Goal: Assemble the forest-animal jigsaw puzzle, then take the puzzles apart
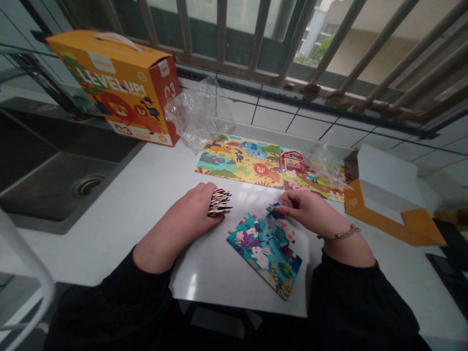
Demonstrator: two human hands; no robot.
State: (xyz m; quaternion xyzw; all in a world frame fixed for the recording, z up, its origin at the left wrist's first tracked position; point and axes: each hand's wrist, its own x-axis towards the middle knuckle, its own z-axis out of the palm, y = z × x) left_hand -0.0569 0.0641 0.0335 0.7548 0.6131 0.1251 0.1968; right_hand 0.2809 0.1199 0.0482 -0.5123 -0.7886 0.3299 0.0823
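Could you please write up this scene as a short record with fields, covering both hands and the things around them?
Left hand: closed around a stack of pieces
Right hand: pinching a blue piece at the far edge of the puzzle
Puzzle: partly assembled, lying on the counter
Pictures: lion picture and barn picture side by side, beyond the hands
Box: orange, upright, beside the sink
Carton: open, right of the barn picture
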